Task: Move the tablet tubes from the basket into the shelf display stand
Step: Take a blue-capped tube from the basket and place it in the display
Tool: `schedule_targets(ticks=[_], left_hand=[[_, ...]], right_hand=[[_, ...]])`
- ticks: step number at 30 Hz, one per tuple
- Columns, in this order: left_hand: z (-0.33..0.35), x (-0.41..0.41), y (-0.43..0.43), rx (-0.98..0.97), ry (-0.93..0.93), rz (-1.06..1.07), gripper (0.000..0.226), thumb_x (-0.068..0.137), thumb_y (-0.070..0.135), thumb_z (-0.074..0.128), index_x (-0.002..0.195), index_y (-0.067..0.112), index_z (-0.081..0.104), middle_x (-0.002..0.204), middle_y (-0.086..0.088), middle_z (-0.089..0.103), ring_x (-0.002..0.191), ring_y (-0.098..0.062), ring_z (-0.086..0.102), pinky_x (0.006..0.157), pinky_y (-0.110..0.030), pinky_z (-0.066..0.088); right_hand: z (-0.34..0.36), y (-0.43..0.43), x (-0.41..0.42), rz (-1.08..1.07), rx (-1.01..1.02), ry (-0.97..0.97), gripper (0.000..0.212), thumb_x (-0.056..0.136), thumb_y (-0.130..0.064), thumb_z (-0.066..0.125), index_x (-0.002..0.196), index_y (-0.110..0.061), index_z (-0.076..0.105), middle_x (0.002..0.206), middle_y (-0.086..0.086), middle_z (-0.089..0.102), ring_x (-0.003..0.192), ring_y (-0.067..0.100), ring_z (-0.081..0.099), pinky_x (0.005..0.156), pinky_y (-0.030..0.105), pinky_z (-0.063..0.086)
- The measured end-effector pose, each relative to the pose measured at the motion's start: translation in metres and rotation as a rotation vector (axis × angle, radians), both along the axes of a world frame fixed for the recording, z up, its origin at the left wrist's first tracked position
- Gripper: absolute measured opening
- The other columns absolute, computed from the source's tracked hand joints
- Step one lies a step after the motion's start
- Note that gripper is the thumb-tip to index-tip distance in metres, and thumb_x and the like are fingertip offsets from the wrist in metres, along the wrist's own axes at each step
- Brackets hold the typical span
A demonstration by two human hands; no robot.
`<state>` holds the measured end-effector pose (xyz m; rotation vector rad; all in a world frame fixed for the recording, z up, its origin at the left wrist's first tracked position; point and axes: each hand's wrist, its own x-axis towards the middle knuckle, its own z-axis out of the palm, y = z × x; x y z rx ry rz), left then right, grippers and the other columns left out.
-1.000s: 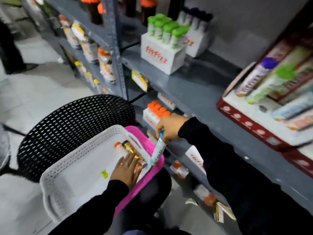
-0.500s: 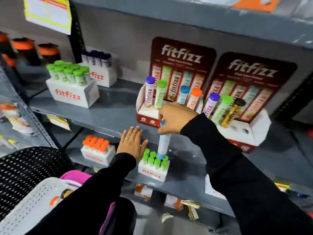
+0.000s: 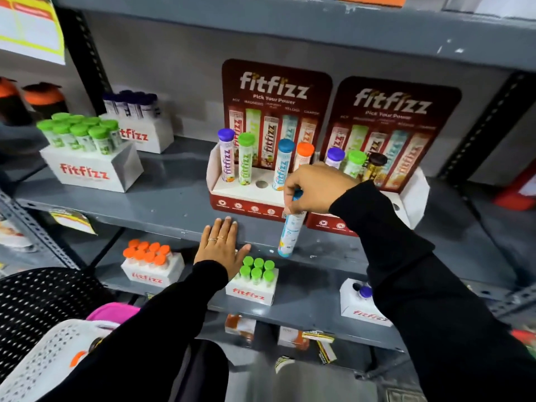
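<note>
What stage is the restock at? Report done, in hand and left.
Done: the left maroon cardboard display stand holds four tubes, one hole empty. In hand: the right hand has a blue-capped tablet tube in its grip; the left hand rests flat on the shelf edge. Left: an orange-capped tube in the white perforated basket.

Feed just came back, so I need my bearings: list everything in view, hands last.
left display stand: 1, maroon; four tubes, middle hole empty
right display stand: 1, maroon; three tubes
green-cap box: 1, white, upper shelf left
orange-cap box: 1, lower shelf
small green-cap box: 1, lower shelf
basket: 1, white, bottom left
left hand: flat on shelf edge
right hand: holds blue tube upright
</note>
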<state>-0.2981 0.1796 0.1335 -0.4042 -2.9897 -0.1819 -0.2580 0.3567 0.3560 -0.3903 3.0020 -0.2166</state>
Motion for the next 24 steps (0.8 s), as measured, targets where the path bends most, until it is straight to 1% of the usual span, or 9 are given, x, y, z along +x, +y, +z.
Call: schedule_targets(ticks=[2, 5, 8, 10, 12, 14, 18, 21, 24], left_hand=[[0.0, 0.001, 0.001, 0.002, -0.004, 0.007, 0.065, 0.095, 0.051, 0.023, 0.143, 0.009, 0.012, 0.154, -0.007, 0.008, 0.14, -0.023, 0.001, 0.114, -0.04, -0.002], [0.0, 0.003, 0.004, 0.031, -0.002, 0.026, 0.065, 0.094, 0.049, 0.027, 0.143, 0.01, 0.013, 0.154, -0.006, 0.009, 0.14, -0.023, 0.001, 0.114, -0.04, -0.002], [-0.002, 0.002, 0.005, 0.052, 0.018, 0.04, 0.065, 0.094, 0.05, 0.028, 0.143, 0.01, 0.016, 0.154, -0.006, 0.012, 0.14, -0.023, 0.002, 0.114, -0.04, -0.002], [-0.003, 0.002, 0.005, 0.05, 0.024, 0.042, 0.065, 0.094, 0.05, 0.027, 0.143, 0.01, 0.017, 0.154, -0.006, 0.013, 0.14, -0.023, 0.003, 0.114, -0.04, -0.001], [-0.005, 0.002, 0.005, 0.044, 0.035, 0.044, 0.071, 0.091, 0.057, 0.017, 0.143, 0.009, 0.018, 0.153, -0.007, 0.015, 0.14, -0.023, 0.005, 0.114, -0.041, -0.001], [-0.006, 0.002, 0.005, 0.045, 0.032, 0.047, 0.085, 0.079, 0.062, 0.0, 0.142, 0.008, 0.022, 0.152, -0.008, 0.018, 0.14, -0.024, 0.008, 0.113, -0.041, 0.0], [-0.007, 0.002, 0.002, 0.035, 0.021, 0.057, 0.091, 0.073, 0.062, -0.008, 0.142, 0.009, 0.02, 0.152, -0.007, 0.018, 0.14, -0.024, 0.007, 0.114, -0.041, 0.0], [-0.011, 0.004, -0.003, -0.003, 0.02, 0.073, 0.094, 0.072, 0.064, -0.014, 0.143, 0.011, 0.019, 0.153, -0.006, 0.017, 0.14, -0.023, 0.006, 0.113, -0.04, -0.002], [-0.008, -0.001, 0.004, 0.008, 0.03, 0.07, 0.102, 0.069, 0.069, -0.022, 0.143, 0.011, 0.019, 0.153, -0.005, 0.017, 0.14, -0.023, 0.006, 0.112, -0.038, -0.004]], right_hand=[[-0.003, 0.006, 0.0, -0.029, 0.008, 0.023, 0.012, 0.08, -0.016, 0.071, 0.091, -0.013, 0.072, 0.083, -0.004, 0.062, 0.083, 0.016, 0.056, 0.065, 0.026, 0.042], [-0.002, 0.017, 0.001, -0.077, 0.033, -0.009, 0.024, 0.079, -0.016, 0.073, 0.102, -0.013, 0.069, 0.1, 0.003, 0.067, 0.088, 0.017, 0.056, 0.071, 0.028, 0.047], [0.003, 0.031, 0.003, -0.107, 0.045, -0.058, 0.026, 0.08, -0.007, 0.072, 0.106, -0.011, 0.07, 0.095, 0.0, 0.061, 0.085, 0.013, 0.052, 0.068, 0.024, 0.042], [0.007, 0.042, 0.006, -0.137, 0.03, -0.06, 0.027, 0.078, -0.003, 0.073, 0.104, -0.011, 0.071, 0.095, -0.003, 0.062, 0.088, 0.014, 0.053, 0.066, 0.023, 0.044], [0.01, 0.053, 0.007, -0.177, 0.01, -0.036, 0.029, 0.077, 0.0, 0.072, 0.103, -0.013, 0.073, 0.107, 0.001, 0.069, 0.096, 0.019, 0.06, 0.078, 0.028, 0.052], [0.014, 0.065, 0.01, -0.224, 0.042, -0.006, 0.032, 0.079, 0.001, 0.069, 0.108, -0.013, 0.072, 0.113, 0.004, 0.069, 0.103, 0.021, 0.062, 0.087, 0.032, 0.053], [0.018, 0.086, 0.009, -0.325, 0.028, 0.028, 0.033, 0.08, 0.004, 0.066, 0.109, -0.011, 0.071, 0.115, 0.006, 0.069, 0.103, 0.023, 0.061, 0.083, 0.03, 0.051], [0.023, 0.095, 0.008, -0.394, -0.034, 0.047, 0.028, 0.079, -0.004, 0.073, 0.106, -0.014, 0.072, 0.117, 0.005, 0.067, 0.107, 0.021, 0.059, 0.076, 0.026, 0.043], [0.031, 0.115, 0.004, -0.481, -0.081, 0.145, 0.025, 0.084, -0.008, 0.07, 0.108, -0.014, 0.072, 0.121, 0.005, 0.066, 0.11, 0.021, 0.052, 0.086, 0.027, 0.042]])
